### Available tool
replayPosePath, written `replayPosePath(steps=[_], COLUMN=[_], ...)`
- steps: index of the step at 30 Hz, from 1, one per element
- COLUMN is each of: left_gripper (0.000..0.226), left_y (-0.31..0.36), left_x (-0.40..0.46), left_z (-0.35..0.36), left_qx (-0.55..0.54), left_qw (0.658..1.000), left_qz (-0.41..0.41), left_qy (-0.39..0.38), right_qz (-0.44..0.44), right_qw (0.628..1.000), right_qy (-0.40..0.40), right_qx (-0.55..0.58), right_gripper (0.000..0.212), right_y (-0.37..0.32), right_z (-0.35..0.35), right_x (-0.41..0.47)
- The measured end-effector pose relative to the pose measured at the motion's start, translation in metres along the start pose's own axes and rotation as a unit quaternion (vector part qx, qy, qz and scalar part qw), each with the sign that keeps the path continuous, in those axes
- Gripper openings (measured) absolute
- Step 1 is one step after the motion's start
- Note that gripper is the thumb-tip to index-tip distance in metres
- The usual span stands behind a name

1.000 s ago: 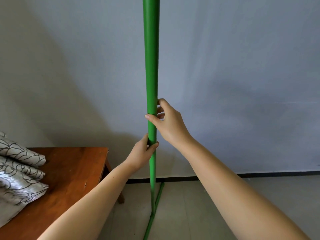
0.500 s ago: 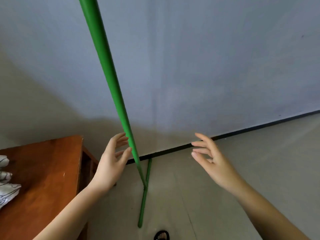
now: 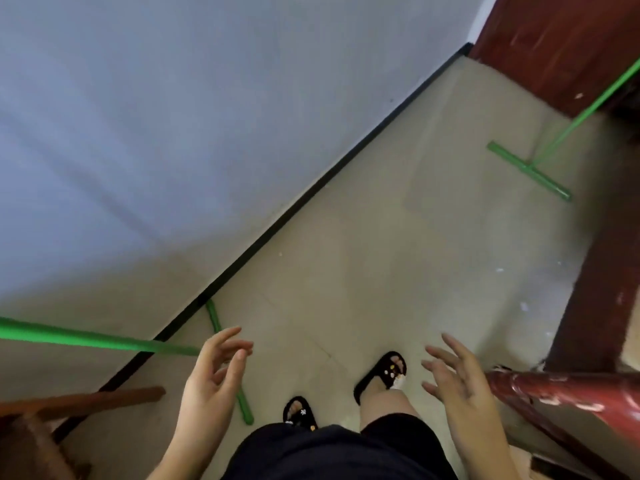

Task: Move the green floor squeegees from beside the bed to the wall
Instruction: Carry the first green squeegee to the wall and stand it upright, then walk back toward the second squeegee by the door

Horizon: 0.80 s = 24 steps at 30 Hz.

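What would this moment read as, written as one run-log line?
left hand: open, empty | right hand: open, empty | green floor squeegee near wall: leaning, unheld | second green floor squeegee: beside dark red bed frame, unmoved

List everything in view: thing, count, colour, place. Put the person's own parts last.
squeegee at wall: 1, green, lower left, handle leaning toward the wall, head on the floor by the baseboard
squeegee by bed: 1, green, upper right, head on the floor
wall: 1, pale grey-blue, upper left
baseboard: 1, black, foot of wall
floor: 1, beige, centre
bed frame: 1, dark red, right
table: 1, brown, bottom left
sandals: 2, black, bottom centre
left hand: open, empty
right hand: open, empty
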<state>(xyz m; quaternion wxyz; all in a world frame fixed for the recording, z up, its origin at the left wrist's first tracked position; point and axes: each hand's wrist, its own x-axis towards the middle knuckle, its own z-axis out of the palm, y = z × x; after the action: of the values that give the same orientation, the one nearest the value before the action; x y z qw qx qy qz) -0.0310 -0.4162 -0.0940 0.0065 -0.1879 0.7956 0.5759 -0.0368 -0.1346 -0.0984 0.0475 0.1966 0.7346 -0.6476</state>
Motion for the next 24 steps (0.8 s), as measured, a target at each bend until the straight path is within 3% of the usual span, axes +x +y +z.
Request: replayPosePath(steps=[7, 14, 24], left_gripper=[0.032, 0.031, 0.027], left_y=[0.058, 0.13, 0.195], left_x=[0.06, 0.116, 0.212], left_z=[0.119, 0.252, 0.396], left_qx=[0.005, 0.01, 0.035], left_qw=[0.998, 0.992, 0.98], left_qz=[0.033, 0.057, 0.054], left_qy=[-0.056, -0.111, -0.187], right_qz=[-0.002, 0.006, 0.042], right_qw=[0.992, 0.983, 0.961], right_qy=[0.117, 0.168, 0.256], right_qx=[0.043, 0.075, 0.095], right_gripper=[0.031, 0.036, 0.034], right_y=[-0.006, -0.025, -0.018], right_z=[-0.093, -0.197, -0.283], right_x=[0.071, 0.162, 0.275])
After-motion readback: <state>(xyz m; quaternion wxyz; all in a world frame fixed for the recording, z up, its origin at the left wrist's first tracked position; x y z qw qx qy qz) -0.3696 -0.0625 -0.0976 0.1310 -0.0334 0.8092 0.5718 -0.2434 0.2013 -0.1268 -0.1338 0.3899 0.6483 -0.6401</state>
